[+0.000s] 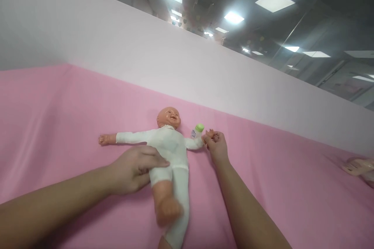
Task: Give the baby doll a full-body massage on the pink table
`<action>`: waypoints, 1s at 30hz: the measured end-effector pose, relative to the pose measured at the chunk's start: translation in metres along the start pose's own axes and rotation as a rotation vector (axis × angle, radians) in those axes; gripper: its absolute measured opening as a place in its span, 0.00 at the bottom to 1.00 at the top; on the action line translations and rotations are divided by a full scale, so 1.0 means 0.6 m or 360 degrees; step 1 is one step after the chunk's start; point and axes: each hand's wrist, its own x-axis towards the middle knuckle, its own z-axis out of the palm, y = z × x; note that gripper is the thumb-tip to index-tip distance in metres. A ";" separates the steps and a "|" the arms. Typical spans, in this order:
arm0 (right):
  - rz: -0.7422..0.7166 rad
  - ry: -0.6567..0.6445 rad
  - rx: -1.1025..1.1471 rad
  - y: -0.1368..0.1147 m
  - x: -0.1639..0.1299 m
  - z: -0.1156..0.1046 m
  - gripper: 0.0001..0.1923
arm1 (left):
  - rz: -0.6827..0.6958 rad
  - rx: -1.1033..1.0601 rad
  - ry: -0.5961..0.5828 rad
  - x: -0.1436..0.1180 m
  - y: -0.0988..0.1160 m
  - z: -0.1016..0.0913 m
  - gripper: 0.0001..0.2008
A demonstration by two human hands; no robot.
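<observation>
A baby doll with a white cloth body and plastic head, hands and feet lies on its back on the pink sheet. Its arms stretch out to both sides. My left hand grips the doll at the hip and upper thigh; some of its fingers are hidden beneath. That leg is bent up toward me, its foot blurred. With closed fingertips my right hand holds the doll's hand at the end of the arm on the right. Close by that arm lies a small clear bottle with a green cap.
A white wall panel rises behind the pink surface. At the far right edge lies a beige item, partly out of view. Glass above the panel shows bright ceiling lights.
</observation>
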 end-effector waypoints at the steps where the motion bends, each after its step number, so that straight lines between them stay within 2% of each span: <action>1: -0.0038 -0.0036 0.0029 -0.009 -0.009 0.011 0.24 | -0.0084 0.0007 0.0041 -0.001 -0.009 -0.004 0.20; 4: -0.0265 -0.0199 -0.0188 -0.038 -0.042 0.048 0.21 | -0.0428 0.0081 0.0131 0.000 -0.037 -0.012 0.19; 6: -0.0502 -0.0380 -0.0396 -0.056 -0.062 0.069 0.17 | -0.0614 0.0107 0.0148 0.003 -0.051 -0.016 0.18; 9: -0.0785 -0.0637 -0.0650 -0.073 -0.080 0.087 0.17 | -0.0709 0.0050 0.0100 0.009 -0.062 -0.017 0.16; 11: -0.0807 -0.0719 -0.0781 -0.077 -0.083 0.090 0.18 | -0.0693 0.0025 0.0076 0.012 -0.066 -0.015 0.15; 14: -0.0778 -0.0768 -0.0858 -0.077 -0.081 0.088 0.19 | -0.0643 0.0077 0.0097 0.011 -0.070 -0.011 0.15; 17: -0.0753 -0.0747 -0.0776 -0.074 -0.077 0.083 0.19 | -0.0570 0.0133 0.0116 0.004 -0.068 -0.008 0.17; 21: -0.0483 -0.0500 -0.0572 -0.058 -0.061 0.063 0.20 | -0.0488 0.0069 0.0132 -0.003 -0.047 -0.010 0.17; 23: -0.0350 -0.0326 -0.0426 -0.045 -0.046 0.044 0.23 | -0.0388 -0.0037 0.0028 -0.001 -0.029 -0.014 0.16; 25: -0.0252 -0.0149 -0.0316 -0.033 -0.028 0.022 0.27 | -0.0264 -0.0154 -0.0153 0.004 -0.007 -0.017 0.15; 27: -0.0128 -0.0015 -0.0364 -0.021 -0.009 0.000 0.27 | -0.0158 -0.0240 -0.0310 0.010 0.013 -0.017 0.16; 30: 0.0140 -0.0068 -0.0643 -0.003 0.012 -0.023 0.20 | -0.0037 -0.0242 -0.0406 0.016 0.033 -0.010 0.17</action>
